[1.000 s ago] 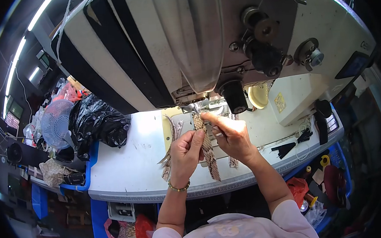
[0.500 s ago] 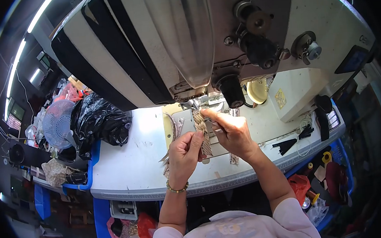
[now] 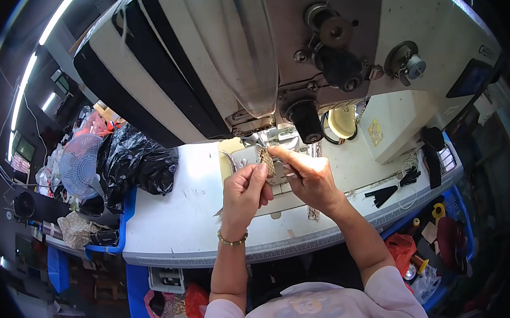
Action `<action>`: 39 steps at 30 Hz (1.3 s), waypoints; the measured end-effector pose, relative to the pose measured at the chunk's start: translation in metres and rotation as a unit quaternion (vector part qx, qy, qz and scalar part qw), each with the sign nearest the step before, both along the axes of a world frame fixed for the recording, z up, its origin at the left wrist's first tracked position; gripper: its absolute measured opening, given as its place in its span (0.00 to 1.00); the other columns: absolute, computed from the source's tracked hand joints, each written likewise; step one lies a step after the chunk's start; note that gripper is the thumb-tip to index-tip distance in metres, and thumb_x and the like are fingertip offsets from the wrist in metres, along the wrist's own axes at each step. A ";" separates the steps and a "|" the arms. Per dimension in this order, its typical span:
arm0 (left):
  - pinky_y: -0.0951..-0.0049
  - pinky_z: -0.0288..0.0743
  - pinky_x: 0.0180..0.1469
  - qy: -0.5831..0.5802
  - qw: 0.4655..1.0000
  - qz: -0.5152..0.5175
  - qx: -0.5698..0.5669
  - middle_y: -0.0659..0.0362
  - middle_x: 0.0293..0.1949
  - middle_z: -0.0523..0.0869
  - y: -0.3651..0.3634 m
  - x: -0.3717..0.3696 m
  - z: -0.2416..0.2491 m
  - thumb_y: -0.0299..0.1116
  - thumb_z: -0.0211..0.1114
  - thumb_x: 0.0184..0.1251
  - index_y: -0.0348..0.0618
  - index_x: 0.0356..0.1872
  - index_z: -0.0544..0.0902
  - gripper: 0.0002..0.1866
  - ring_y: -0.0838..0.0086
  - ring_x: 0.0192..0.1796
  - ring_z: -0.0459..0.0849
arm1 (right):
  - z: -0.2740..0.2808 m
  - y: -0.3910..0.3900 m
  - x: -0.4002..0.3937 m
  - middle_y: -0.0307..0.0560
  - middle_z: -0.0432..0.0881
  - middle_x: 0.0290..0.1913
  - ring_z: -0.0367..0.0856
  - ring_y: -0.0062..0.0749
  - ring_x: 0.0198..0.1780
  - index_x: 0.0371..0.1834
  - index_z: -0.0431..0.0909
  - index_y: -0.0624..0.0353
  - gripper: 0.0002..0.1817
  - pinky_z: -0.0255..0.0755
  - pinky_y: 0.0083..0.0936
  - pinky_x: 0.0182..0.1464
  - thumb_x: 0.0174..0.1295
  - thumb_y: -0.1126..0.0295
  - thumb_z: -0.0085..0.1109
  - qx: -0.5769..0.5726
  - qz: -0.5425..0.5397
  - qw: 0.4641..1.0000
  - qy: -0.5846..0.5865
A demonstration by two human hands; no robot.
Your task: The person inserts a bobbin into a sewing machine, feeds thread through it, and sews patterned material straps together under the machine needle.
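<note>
A snakeskin-patterned strip [image 3: 265, 158] lies under the needle area of a sewing machine [image 3: 324, 53]. My left hand [image 3: 244, 192] is closed at the strip's near left edge, thumb against forefinger; its other fingers are curled. From the right, my right hand [image 3: 312, 175] reaches in with the forefinger stretched onto the strip near the presser foot, the remaining fingers folded. How far its thumb touches the strip is hard to see. Another patterned strip [image 3: 313, 211] hangs partly behind the right hand.
A black plastic bag [image 3: 137, 161] and a pale blue perforated basket [image 3: 81, 164] stand at the left of the white table [image 3: 171, 224]. Black scraps [image 3: 382, 196] and loose thread lie at the right. Blue bins [image 3: 140, 303] with materials sit below the table edge.
The strip has moved away from me under the machine, so less of it shows. My left hand has moved slightly forward with it; the right forefinger stays near the presser foot.
</note>
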State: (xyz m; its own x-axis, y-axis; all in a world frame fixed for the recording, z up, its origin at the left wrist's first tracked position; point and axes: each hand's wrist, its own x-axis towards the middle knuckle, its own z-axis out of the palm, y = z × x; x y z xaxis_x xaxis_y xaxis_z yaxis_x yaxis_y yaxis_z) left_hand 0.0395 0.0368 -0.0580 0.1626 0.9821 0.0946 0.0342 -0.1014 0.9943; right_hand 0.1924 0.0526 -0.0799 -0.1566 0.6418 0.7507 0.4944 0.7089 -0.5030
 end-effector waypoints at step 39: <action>0.88 0.68 0.15 -0.067 0.997 -0.018 -0.036 0.62 0.21 0.80 0.037 -0.022 0.016 0.32 0.60 0.61 0.33 0.32 0.80 0.10 0.87 0.17 0.74 | -0.008 -0.003 -0.003 0.40 0.73 0.22 0.71 0.20 0.20 0.53 0.74 0.54 0.29 0.71 0.16 0.26 0.43 0.88 0.53 -0.019 0.017 0.999 0.036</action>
State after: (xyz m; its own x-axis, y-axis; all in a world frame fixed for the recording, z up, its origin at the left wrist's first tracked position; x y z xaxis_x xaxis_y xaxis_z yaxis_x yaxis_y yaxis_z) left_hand 0.0176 0.0733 -0.0420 0.1893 0.9807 0.0483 -0.1028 -0.0292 0.9943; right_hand 0.1892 0.0496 -0.0880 -0.1257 0.6653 0.7359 0.4327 0.7043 -0.5628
